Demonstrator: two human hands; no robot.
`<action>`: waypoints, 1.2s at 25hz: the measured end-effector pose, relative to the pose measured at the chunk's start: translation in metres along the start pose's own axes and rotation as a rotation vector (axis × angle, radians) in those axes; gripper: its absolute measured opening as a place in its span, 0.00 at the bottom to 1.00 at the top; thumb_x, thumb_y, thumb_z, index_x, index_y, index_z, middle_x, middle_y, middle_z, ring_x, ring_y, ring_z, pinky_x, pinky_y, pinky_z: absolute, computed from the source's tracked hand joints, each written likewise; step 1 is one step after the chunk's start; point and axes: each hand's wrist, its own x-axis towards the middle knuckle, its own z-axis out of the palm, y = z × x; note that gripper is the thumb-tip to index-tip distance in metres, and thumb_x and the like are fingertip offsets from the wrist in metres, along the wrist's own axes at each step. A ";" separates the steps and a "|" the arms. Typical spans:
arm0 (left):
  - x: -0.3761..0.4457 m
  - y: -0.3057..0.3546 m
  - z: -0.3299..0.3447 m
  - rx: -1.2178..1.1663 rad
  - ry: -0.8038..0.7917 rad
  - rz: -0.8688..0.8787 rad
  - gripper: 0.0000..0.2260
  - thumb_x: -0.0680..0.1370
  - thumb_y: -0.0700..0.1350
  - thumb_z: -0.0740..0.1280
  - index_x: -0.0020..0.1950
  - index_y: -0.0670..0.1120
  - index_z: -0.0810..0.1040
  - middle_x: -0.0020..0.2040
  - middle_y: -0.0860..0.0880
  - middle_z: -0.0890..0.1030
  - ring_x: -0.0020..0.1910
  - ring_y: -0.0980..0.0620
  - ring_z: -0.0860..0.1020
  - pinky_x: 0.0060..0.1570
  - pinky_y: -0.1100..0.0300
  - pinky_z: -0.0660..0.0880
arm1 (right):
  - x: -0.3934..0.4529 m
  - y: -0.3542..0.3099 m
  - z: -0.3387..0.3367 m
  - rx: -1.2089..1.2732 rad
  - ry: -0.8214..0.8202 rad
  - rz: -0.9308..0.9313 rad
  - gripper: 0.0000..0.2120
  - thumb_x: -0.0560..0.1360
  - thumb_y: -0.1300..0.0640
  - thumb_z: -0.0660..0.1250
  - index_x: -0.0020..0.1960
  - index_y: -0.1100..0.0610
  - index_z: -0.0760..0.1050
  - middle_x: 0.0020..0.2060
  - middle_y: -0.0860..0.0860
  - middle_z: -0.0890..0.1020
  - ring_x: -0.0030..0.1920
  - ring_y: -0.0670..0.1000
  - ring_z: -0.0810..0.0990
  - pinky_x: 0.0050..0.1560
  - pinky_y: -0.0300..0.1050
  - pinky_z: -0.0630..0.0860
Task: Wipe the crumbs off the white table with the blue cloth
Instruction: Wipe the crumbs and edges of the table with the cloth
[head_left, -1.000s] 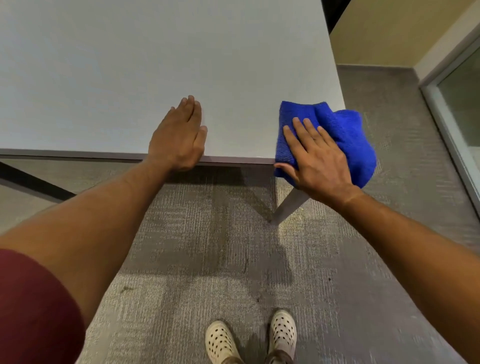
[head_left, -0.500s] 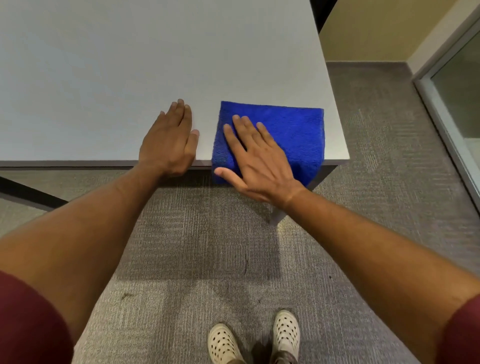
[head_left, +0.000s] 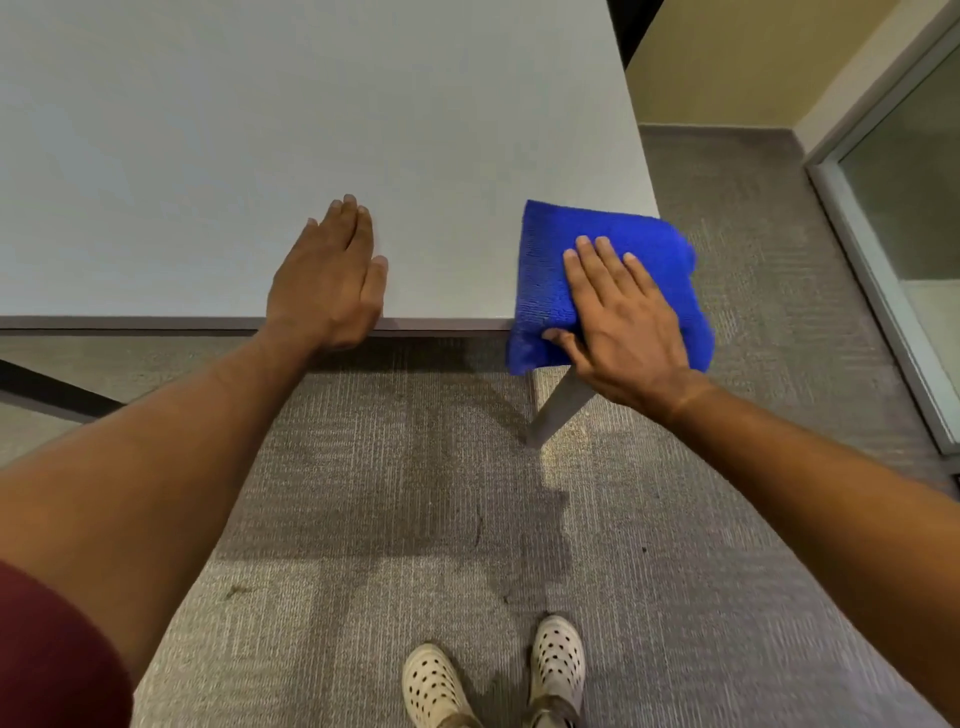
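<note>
— Cloth first: where is it?

— Blue cloth (head_left: 618, 260), folded, lies on the near right corner of the white table (head_left: 260, 130), draping over both the front edge and the right edge.

— And the right hand (head_left: 618, 317)?

— Flat on top of the cloth, fingers spread and extended, thumb at the cloth's overhanging front fold; pressing, not gripping.

— Left hand (head_left: 327, 275)?

— Palm down on the bare tabletop at the near edge, fingers together, holding nothing, well apart from the cloth.

— Crumbs?

— Cannot tell; too small to make out.

— Around it?

— Grey carpet (head_left: 415, 493) below, and white perforated shoes (head_left: 493, 675).
</note>
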 end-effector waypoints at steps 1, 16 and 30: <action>0.000 0.000 0.000 -0.002 -0.001 0.000 0.28 0.82 0.52 0.46 0.79 0.38 0.53 0.80 0.38 0.54 0.79 0.43 0.52 0.77 0.47 0.50 | 0.008 -0.015 0.000 0.011 0.016 -0.032 0.37 0.79 0.36 0.49 0.78 0.62 0.56 0.77 0.61 0.61 0.78 0.59 0.57 0.78 0.56 0.54; 0.000 -0.003 -0.001 -0.020 -0.009 0.024 0.29 0.82 0.55 0.45 0.79 0.40 0.52 0.80 0.40 0.54 0.79 0.42 0.53 0.76 0.45 0.52 | 0.006 -0.017 -0.001 0.027 0.005 -0.172 0.31 0.79 0.53 0.56 0.79 0.59 0.53 0.79 0.57 0.58 0.79 0.55 0.55 0.79 0.54 0.52; 0.000 -0.001 -0.001 -0.010 -0.001 0.024 0.29 0.81 0.54 0.45 0.78 0.39 0.53 0.79 0.38 0.55 0.78 0.40 0.55 0.76 0.43 0.54 | -0.024 -0.060 -0.017 1.115 0.336 1.176 0.40 0.81 0.46 0.60 0.80 0.62 0.41 0.80 0.58 0.43 0.80 0.53 0.44 0.78 0.45 0.46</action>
